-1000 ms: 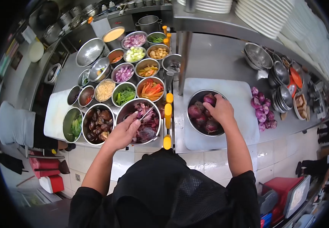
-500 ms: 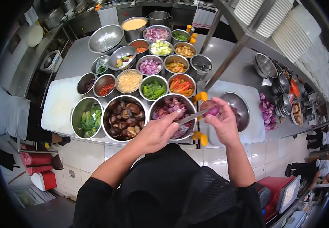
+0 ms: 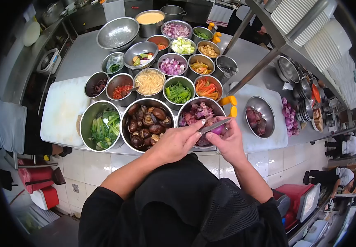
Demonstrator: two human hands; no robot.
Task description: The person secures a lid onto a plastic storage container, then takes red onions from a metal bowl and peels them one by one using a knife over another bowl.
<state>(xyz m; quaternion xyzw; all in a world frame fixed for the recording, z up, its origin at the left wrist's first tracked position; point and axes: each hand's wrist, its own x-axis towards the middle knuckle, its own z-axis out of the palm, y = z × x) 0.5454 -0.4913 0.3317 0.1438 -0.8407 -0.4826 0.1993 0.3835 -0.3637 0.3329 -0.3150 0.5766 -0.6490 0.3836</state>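
My left hand [image 3: 175,143] is closed round a knife [image 3: 216,124], its blade pointing to the right against a purple onion [image 3: 218,130]. My right hand [image 3: 230,143] grips that onion, fingers wrapped about it and hiding part of it. Both hands are over the near right edge of a steel pot [image 3: 179,115] that contains purple onion skins [image 3: 197,111]. Right of my hands, a steel bowl [image 3: 272,120] with a few onions [image 3: 257,120] sits on a white cutting board [image 3: 243,145].
Left of the skins are a pot of mushrooms [image 3: 146,123] and a pot of leafy greens [image 3: 104,129]. Behind stand several steel containers of cut vegetables. A shelf post [image 3: 255,70] rises at the right, near a pile of purple onions [image 3: 288,117]. Another cutting board [image 3: 62,111] lies left.
My right hand has moved left with the onion, from beside the bowl to over the pot of skins. The knife blade now lies across the onion. The view has shifted slightly.
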